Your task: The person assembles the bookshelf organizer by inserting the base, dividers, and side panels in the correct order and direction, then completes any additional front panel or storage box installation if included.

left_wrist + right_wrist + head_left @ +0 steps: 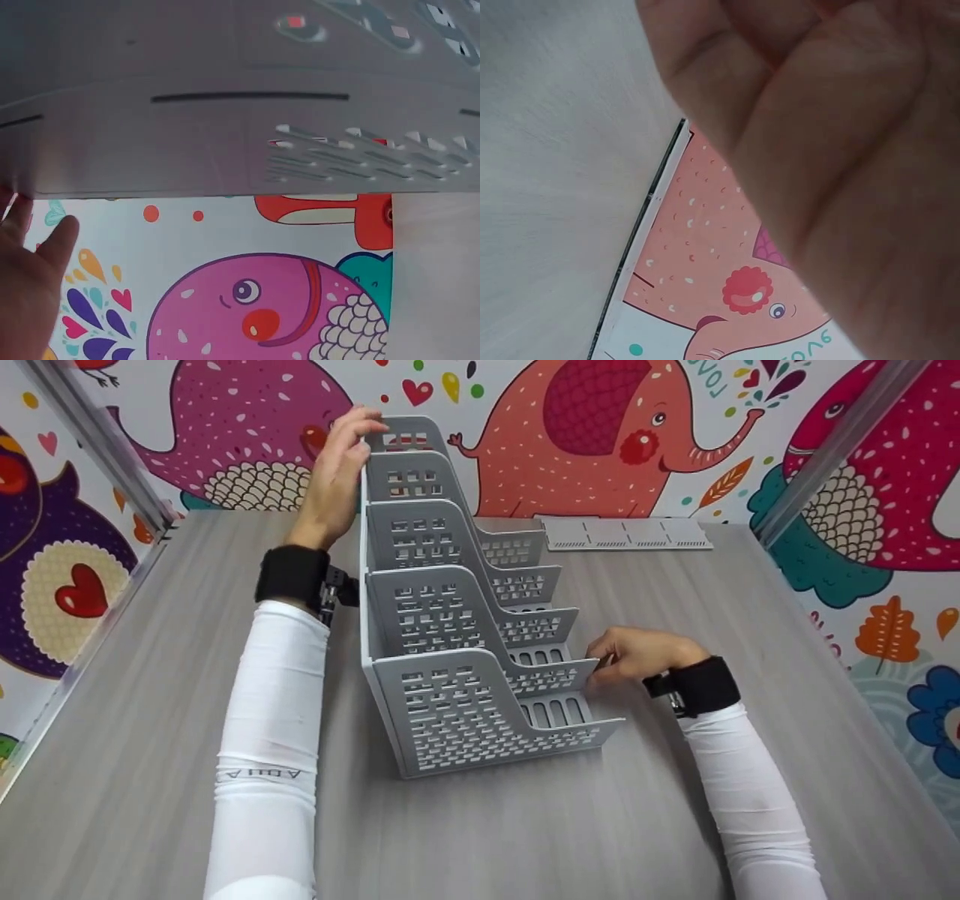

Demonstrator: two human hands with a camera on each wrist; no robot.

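A grey plastic file organizer (pixel 450 712) with several stepped compartments and perforated dividers stands upright on the table. My left hand (pixel 335 472) is at its far upper left corner, fingers bent over the top edge. In the left wrist view, the organizer's slotted back panel (pixel 225 142) fills the upper half, with the thumb of my left hand (pixel 30 277) below its edge. At the low right side, my right hand (pixel 637 652) has curled fingers gripping the front edge near one divider; the fingertips are partly hidden. The palm of my right hand (pixel 832 150) covers much of the right wrist view.
A flat light-grey slotted panel (pixel 628 534) lies at the back of the table, right of the organizer. Behind the grey wood-look table (pixel 480 840) stands a wall printed with cartoon elephants (pixel 585 435). Metal posts (pixel 840 450) rise at both back corners.
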